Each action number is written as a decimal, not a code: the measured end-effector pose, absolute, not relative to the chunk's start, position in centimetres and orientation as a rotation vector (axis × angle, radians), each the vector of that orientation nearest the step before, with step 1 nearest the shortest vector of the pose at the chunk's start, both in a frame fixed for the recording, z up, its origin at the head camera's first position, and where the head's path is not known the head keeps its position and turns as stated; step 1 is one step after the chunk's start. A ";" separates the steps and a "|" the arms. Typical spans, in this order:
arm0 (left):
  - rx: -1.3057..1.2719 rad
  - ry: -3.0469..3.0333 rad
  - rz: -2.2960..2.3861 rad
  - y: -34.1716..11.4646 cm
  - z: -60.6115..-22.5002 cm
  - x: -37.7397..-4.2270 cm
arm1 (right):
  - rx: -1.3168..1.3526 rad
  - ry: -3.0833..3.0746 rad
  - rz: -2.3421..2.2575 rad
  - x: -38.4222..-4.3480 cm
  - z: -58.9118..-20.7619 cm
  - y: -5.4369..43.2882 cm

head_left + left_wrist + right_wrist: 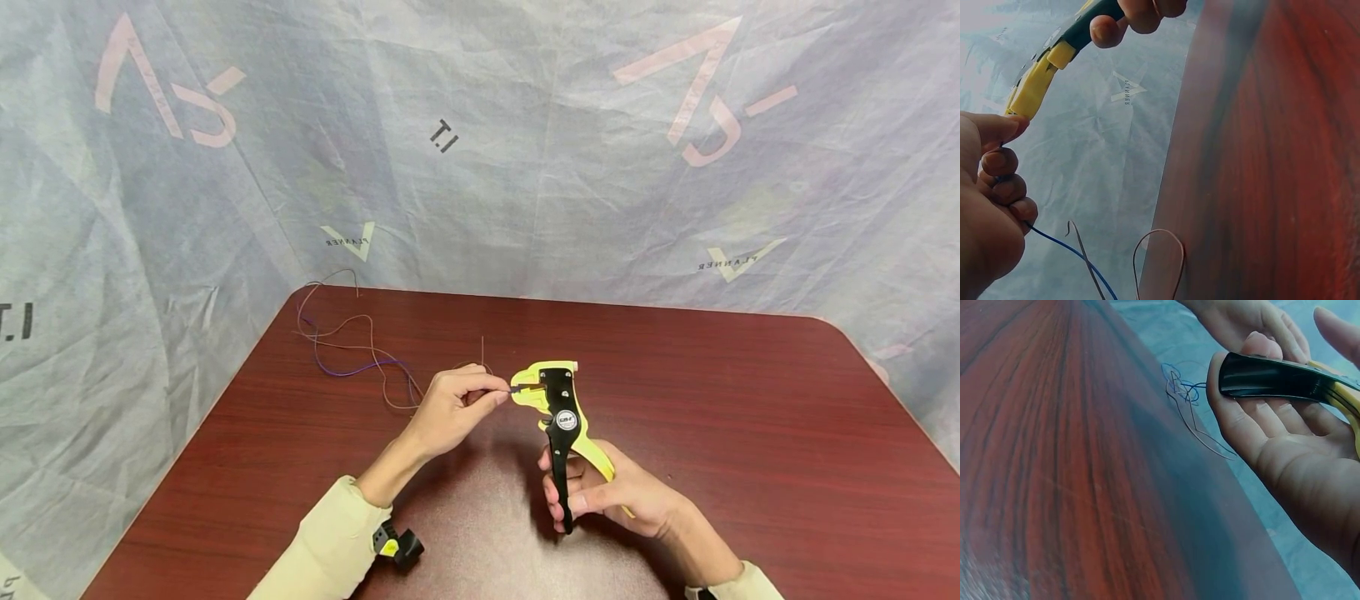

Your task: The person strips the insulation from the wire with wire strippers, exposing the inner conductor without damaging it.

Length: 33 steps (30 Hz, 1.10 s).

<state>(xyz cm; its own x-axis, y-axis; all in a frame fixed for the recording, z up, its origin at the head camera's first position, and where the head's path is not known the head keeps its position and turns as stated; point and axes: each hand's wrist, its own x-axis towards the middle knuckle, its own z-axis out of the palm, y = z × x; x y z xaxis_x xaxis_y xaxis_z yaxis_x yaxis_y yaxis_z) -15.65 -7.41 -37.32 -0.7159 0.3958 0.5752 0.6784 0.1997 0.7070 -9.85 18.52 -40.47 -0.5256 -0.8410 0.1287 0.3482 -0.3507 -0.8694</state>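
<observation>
A yellow-and-black wire stripper (558,398) is held above the table by my right hand (633,492), its handles between the fingers and the palm. Its jaws point left, toward my left hand (448,410). Thumb and index finger of that hand pinch a blue wire (1065,246) close to its end, and the end reaches the jaws. The other left fingers curl over the wire, as the left wrist view shows. Whether the jaws bite on the wire cannot be made out. Behind the left hand, the blue wire trails across the table beside a thin brown wire (372,342).
The dark red wooden table (750,433) has its far edge against a grey printed cloth (480,192), which also hangs along the left. Loose wire loops reach the table's back left corner. A black wrist mount (405,548) sits at the left sleeve.
</observation>
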 end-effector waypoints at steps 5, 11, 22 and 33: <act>-1.015 -2.223 -1.572 -7.4 -37.2 -15.6 | -0.763 1.069 -1.953 -9.9 -40.5 18.5; -0.999 -2.255 -1.614 -7.4 -37.2 -15.5 | -0.775 1.091 -1.945 -9.9 -40.5 18.5; -0.954 -2.322 -1.662 -7.5 -37.2 -15.5 | -0.786 1.136 -1.920 -10.0 -40.6 18.5; -0.962 -2.302 -1.678 -7.7 -37.1 -15.3 | -0.818 1.105 -1.926 -10.1 -40.7 18.4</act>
<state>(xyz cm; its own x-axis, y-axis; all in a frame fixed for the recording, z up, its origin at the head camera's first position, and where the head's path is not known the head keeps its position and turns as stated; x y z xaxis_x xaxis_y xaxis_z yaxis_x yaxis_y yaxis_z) -15.35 -7.70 -37.07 -0.7869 0.4126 0.4589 0.5631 0.1760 0.8074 -10.14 18.38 -40.71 -0.5097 -0.8462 0.1556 0.2930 -0.3407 -0.8933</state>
